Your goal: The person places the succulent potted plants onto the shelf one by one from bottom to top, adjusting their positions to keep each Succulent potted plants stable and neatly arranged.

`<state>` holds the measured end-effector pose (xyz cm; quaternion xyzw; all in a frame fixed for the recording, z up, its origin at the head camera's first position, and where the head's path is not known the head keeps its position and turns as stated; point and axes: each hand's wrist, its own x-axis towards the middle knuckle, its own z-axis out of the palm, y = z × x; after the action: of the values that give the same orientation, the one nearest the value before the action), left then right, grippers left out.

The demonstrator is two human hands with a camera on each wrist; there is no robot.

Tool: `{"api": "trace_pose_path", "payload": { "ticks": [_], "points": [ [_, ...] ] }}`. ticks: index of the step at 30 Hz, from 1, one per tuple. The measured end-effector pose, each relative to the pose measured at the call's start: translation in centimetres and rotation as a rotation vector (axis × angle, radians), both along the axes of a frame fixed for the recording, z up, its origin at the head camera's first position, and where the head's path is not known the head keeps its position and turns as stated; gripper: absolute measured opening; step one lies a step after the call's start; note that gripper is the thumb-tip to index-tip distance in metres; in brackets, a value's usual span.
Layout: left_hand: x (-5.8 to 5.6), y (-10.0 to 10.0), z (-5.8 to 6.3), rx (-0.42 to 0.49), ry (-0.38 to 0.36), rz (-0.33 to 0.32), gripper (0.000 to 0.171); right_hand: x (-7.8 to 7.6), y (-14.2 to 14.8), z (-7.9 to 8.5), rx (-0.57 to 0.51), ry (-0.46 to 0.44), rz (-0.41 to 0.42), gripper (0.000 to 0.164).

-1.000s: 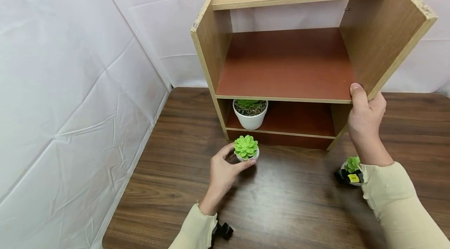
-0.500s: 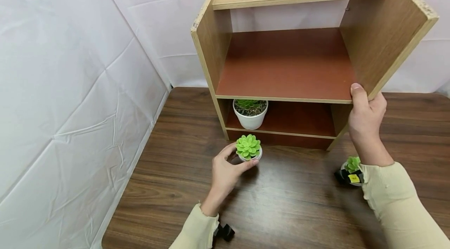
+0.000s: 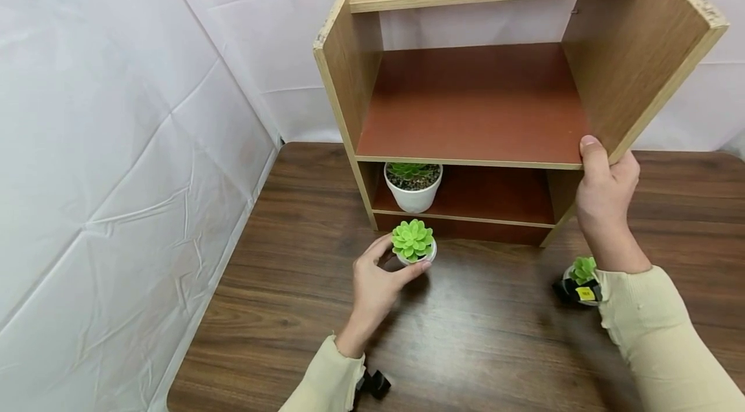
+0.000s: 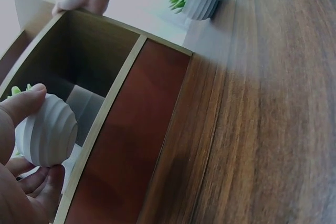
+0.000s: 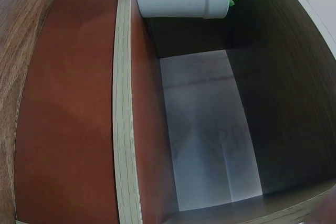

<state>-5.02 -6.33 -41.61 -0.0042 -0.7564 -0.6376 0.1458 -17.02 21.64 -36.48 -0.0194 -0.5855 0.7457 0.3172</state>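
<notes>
My left hand (image 3: 375,282) holds a small artificial succulent (image 3: 412,239) with bright green leaves in a white pot, thumb on one side and fingers on the other. The left wrist view shows this ribbed pot (image 4: 50,129) from below, raised in front of the shelf. With my right hand (image 3: 606,205) I grip the right side panel of a wooden shelf unit (image 3: 477,105), thumb on the inner face by the middle board. A larger white pot (image 3: 414,195) with a green succulent stands at the left of the low compartment, its top partly hidden by the board above.
Another small potted succulent (image 3: 583,271) stands right of the shelf, partly covered by my right wrist's black camera strap. Two ribbed pots, one of them a grey-white pot (image 4: 201,2), show beyond the shelf. White sheeting (image 3: 116,140) hangs left of the brown table (image 3: 279,263).
My left hand has shifted slightly to the right with the small succulent. My right hand keeps its grip on the panel, and the shelf stays in place.
</notes>
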Motion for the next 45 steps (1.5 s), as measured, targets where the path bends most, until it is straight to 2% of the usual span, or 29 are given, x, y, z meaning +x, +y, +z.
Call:
{"api": "trace_pose_path", "payload": {
  "ticks": [16,25,33,45],
  "points": [
    [-0.4,0.8,0.4,0.010,0.069,-0.010,0.053,0.0,0.1,-0.1,0.015,-0.003,0.012,0.016],
    [-0.6,1.2,0.8,-0.018,0.081,-0.005,0.053,0.0,0.1,-0.1,0.038,0.016,0.004,0.013],
    [-0.8,1.6,1.0,-0.021,0.073,-0.007,0.055,0.1,0.1,-0.1,0.013,0.010,0.023,0.016],
    [-1.2,2.4,1.2,-0.015,0.077,-0.014,0.056,0.0,0.2,-0.2,0.038,0.006,0.006,0.014]
  ]
}}
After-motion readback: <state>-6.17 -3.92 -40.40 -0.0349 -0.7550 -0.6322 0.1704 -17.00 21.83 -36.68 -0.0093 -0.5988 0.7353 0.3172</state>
